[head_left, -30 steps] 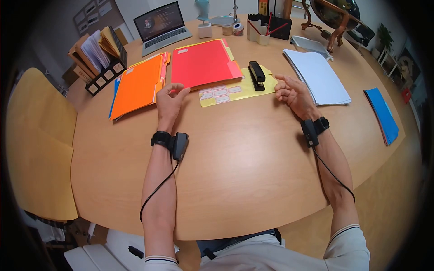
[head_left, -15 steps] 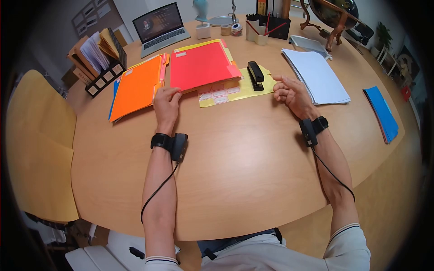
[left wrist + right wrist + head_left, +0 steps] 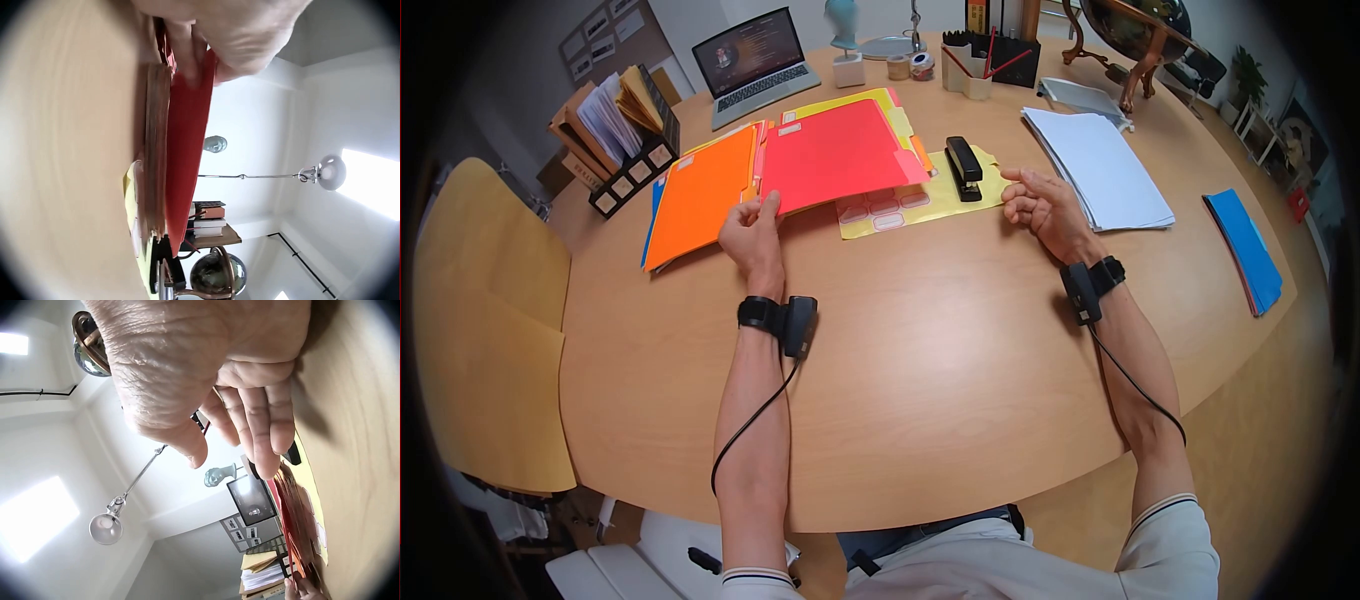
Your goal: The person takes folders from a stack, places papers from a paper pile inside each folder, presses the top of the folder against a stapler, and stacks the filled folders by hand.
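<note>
My left hand pinches the near left corner of a red folder, thumb on top and fingers beneath. In the left wrist view the red folder tilts up off the stack of folders under it. Left of that hand lies an orange folder on its own pile. My right hand rests on the table with loosely bent fingers and holds nothing. It lies beside a yellow sheet with labels, on which a black stapler stands. The right wrist view shows its fingers relaxed.
A stack of white paper lies right of my right hand, with blue folders near the right edge. Farther back stand a laptop, a pen holder and a globe. A file rack stands at the left.
My left hand has taken hold of the red folder's corner and moved slightly left and toward me. The red folder has shifted left, uncovering more yellow folder behind it. My right hand stays put.
</note>
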`<state>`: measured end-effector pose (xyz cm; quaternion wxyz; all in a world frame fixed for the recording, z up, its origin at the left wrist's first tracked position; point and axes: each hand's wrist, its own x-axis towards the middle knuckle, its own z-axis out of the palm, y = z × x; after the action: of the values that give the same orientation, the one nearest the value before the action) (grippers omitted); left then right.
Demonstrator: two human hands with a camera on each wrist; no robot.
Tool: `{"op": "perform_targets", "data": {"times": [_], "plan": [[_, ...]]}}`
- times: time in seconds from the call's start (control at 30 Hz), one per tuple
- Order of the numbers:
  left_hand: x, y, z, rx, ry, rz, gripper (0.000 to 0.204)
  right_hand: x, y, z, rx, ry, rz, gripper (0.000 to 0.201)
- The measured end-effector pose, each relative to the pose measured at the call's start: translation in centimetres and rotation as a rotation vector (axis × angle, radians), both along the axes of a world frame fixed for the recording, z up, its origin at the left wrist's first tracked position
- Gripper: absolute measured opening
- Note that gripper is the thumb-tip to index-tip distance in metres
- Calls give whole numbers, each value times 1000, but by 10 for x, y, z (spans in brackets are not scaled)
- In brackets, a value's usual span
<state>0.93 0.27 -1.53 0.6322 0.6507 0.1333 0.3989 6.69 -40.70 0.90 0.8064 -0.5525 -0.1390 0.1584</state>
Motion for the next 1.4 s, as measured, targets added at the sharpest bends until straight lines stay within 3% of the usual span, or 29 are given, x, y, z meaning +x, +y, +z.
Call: {"op": "perform_targets", "data": {"times": [0.07,0.1,0.17,0.3,0.47,0.67,0.83,0.97,1.0,1.07,1.1,1.17,1.23,1.3,1.33,1.4], "plan": [[-2,-4,1,-302,-24,-76,35,0,0,0,-6,-5,-2,39],[-2,2,-1,-301,-25,-76,35,0,0,-1,-7,-7,2,39],[0,16,-4,-588,-137,-550,49,0,0,-1,-8,-8,5,39],[-20,-12,29,-560,-65,-732,48,0,3,1,-47,-4,30,43],[-24,-31,34,-255,167,-862,51,-7,8,9,5,53,0,49],[-26,-35,33,-134,349,-1025,69,-8,11,9,15,24,-4,39],[-26,-28,33,-44,477,-1204,75,7,-7,-6,69,13,159,30],[-31,-30,41,-15,542,-1365,73,1,0,-1,77,21,129,29],[-30,-30,40,-16,542,-1364,73,-8,4,7,49,9,116,28],[-29,-31,39,-283,427,-1251,64,-11,4,11,22,-5,102,27],[-29,-35,39,-283,427,-1251,64,-8,0,9,-23,-22,181,27],[-27,-44,37,-354,204,-837,63,-8,-2,9,-69,-41,260,26],[-21,-39,32,-272,166,-769,66,-10,-2,12,-151,-41,408,22],[-21,-42,34,-90,124,-561,58,-16,2,18,-187,-22,439,21],[-16,-38,29,-90,125,-559,58,-18,5,21,-223,-2,470,19],[-4,-32,23,418,131,-361,49,-22,9,23,-255,-2,467,18]]}}
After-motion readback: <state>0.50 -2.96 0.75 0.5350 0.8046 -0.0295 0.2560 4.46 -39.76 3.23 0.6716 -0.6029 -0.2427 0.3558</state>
